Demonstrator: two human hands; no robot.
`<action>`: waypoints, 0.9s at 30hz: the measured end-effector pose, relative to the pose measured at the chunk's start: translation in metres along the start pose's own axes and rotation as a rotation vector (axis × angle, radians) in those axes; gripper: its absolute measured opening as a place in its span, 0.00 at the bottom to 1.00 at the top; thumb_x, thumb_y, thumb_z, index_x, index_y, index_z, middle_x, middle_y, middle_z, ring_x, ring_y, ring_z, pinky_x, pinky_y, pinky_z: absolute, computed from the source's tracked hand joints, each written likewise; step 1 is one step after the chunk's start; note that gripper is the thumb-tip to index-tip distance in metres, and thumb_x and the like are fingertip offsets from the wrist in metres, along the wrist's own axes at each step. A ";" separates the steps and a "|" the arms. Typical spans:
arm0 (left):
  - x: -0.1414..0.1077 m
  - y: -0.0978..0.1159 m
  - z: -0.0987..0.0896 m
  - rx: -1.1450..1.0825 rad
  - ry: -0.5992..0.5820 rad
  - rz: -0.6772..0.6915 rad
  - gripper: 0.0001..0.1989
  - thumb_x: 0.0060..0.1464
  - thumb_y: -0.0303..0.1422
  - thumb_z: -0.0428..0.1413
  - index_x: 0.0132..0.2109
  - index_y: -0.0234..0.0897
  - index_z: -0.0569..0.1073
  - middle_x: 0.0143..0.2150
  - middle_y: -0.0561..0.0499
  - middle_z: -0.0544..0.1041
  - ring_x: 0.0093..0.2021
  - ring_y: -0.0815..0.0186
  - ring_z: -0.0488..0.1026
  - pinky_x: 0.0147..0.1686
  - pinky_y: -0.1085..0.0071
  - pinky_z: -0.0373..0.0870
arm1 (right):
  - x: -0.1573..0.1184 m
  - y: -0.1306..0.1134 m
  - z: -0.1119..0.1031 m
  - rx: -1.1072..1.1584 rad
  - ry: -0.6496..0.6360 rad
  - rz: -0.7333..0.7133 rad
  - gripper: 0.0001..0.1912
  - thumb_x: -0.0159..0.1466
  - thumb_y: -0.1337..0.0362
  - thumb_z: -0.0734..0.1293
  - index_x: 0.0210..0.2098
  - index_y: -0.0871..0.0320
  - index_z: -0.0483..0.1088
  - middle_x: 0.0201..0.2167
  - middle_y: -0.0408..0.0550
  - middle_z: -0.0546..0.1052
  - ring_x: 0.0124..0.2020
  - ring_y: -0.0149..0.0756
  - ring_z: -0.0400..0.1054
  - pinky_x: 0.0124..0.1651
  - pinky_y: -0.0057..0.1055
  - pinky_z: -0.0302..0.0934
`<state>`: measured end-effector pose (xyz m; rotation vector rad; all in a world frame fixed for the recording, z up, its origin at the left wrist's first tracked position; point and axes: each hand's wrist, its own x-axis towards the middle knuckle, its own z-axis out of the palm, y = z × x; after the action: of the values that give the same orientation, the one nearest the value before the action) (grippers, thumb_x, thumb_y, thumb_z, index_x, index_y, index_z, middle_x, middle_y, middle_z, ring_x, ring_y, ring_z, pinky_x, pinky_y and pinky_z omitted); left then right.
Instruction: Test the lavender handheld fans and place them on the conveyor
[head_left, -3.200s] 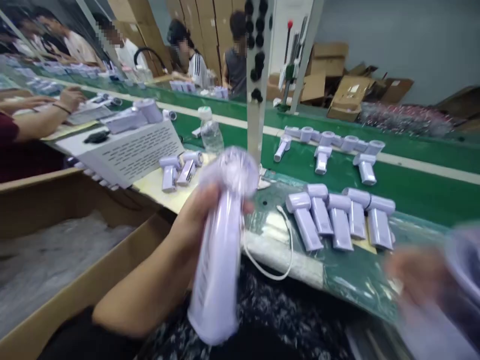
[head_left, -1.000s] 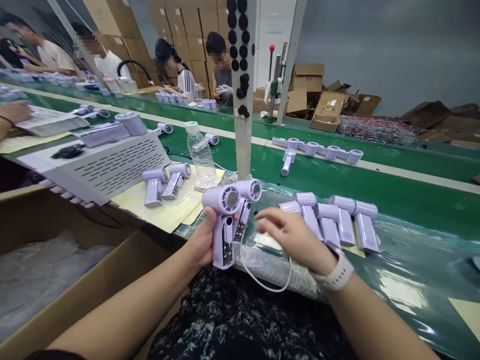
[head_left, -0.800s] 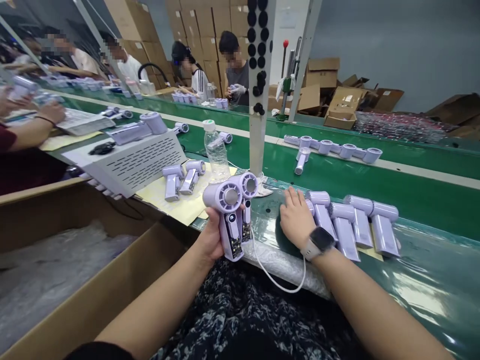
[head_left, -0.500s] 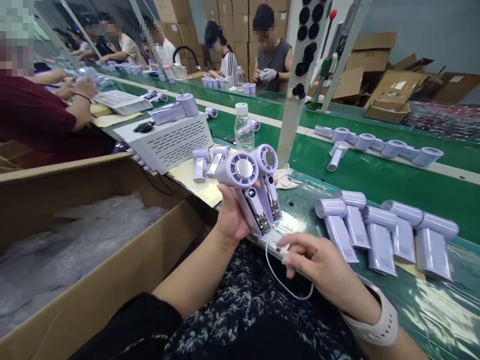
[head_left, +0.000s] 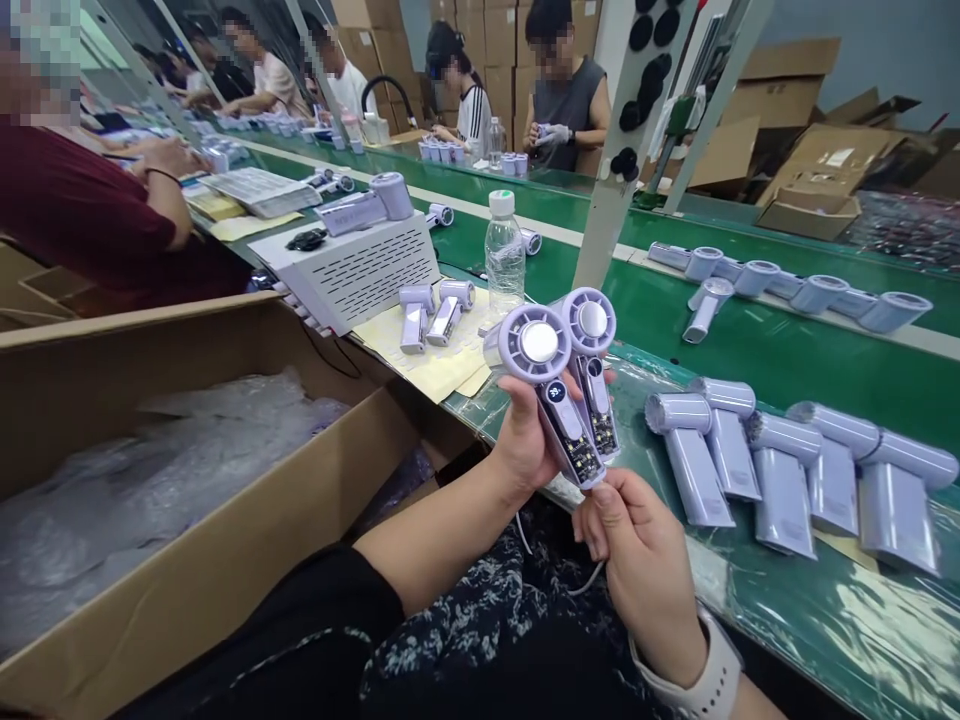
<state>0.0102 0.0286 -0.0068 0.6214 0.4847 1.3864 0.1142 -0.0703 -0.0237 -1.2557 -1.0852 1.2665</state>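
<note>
Two lilac handheld fans are wrapped in my left hand (head_left: 529, 435), side by side with round heads up. The nearer fan (head_left: 534, 343) has a lit display reading about 39 and a bare circuit board in its handle. Behind it, the second fan (head_left: 592, 322) also shows its board; its display is dark. My right hand (head_left: 637, 550) is pinched at the bottom end of the nearer fan, on a white cable (head_left: 586, 582) whose plug is hidden by the fingers. The cable loops down over my lap.
Several lilac fans (head_left: 784, 490) lie at right on the green bench. Two more fans (head_left: 416, 322) rest on yellow paper beside a clear bottle (head_left: 504, 250) and a vented white box (head_left: 360, 265). A carton (head_left: 337, 500) of plastic bags stands at left. Co-workers (head_left: 559, 90) sit across the belt.
My right hand has come up with the cable to the nearer fan's bottom end. The two fans now appear farther right in the view, and the camera view has shifted slightly.
</note>
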 end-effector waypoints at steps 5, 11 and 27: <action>0.001 0.009 -0.004 -0.116 0.100 -0.104 0.38 0.41 0.72 0.59 0.27 0.37 0.70 0.48 0.44 0.82 0.52 0.50 0.80 0.48 0.58 0.79 | 0.007 -0.019 -0.009 -0.273 -0.226 -0.224 0.16 0.76 0.56 0.61 0.33 0.54 0.68 0.35 0.47 0.76 0.37 0.37 0.71 0.41 0.31 0.65; -0.004 0.022 -0.003 -0.193 0.067 -0.128 0.37 0.46 0.71 0.58 0.27 0.37 0.70 0.50 0.46 0.82 0.51 0.53 0.81 0.47 0.60 0.80 | 0.009 -0.019 -0.009 -0.275 -0.080 -0.167 0.17 0.76 0.56 0.63 0.32 0.54 0.70 0.28 0.43 0.75 0.31 0.34 0.70 0.34 0.29 0.62; -0.012 0.013 -0.001 -0.055 0.019 -0.024 0.39 0.38 0.74 0.59 0.26 0.38 0.70 0.50 0.43 0.82 0.52 0.46 0.80 0.47 0.55 0.81 | 0.008 -0.014 -0.006 -0.136 -0.092 -0.099 0.17 0.76 0.52 0.62 0.33 0.54 0.68 0.30 0.43 0.72 0.31 0.36 0.66 0.35 0.29 0.63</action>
<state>-0.0017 0.0173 0.0010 0.5560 0.4664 1.3793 0.1217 -0.0610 -0.0107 -1.2381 -1.3029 1.2016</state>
